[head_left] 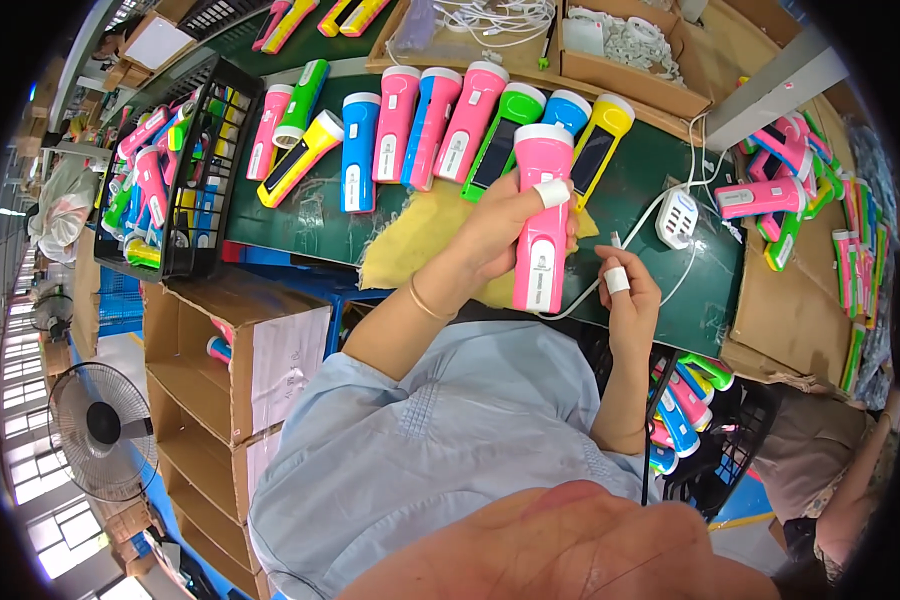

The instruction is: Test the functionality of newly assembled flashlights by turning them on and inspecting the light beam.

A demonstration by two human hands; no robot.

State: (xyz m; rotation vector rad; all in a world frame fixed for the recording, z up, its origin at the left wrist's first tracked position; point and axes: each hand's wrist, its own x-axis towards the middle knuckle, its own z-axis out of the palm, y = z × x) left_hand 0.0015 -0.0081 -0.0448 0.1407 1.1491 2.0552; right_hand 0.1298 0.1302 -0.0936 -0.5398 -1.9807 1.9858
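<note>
The pink flashlight (545,228) was in the left hand (500,232), raised in front of the person's chest over the near edge of the green table (295,225), its broad white-rimmed head pointing away and its tail end toward the body. The left fingers were closed around its upper body, the thumb lying across the front with a white wrapping on it. A white switch panel faced up along the handle.

The right hand (632,305), just beside the flashlight and apart from it, was pinching a white cable (616,239) close to its plug, which stuck up past the fingertips; its thumb was wrapped in white too.

Beneath the left hand a yellow cloth (400,245) was spread on the table. Behind it stretched a row of flashlights (359,150) in pink, blue, green and yellow. To the right of the row sat a white multi-port charger (677,215) with cables running from it.

Farther left, a black crate (182,257) was filled with more flashlights, and a cardboard box (635,92) of white parts stood at the back. On the right, a heap of flashlights (765,198) lay on cardboard (790,310), and a black basket (735,450) below held others. At the lower left were a cardboard shelf unit (195,400) and a fan (102,425); another person (810,430) was partly visible at the right edge.
</note>
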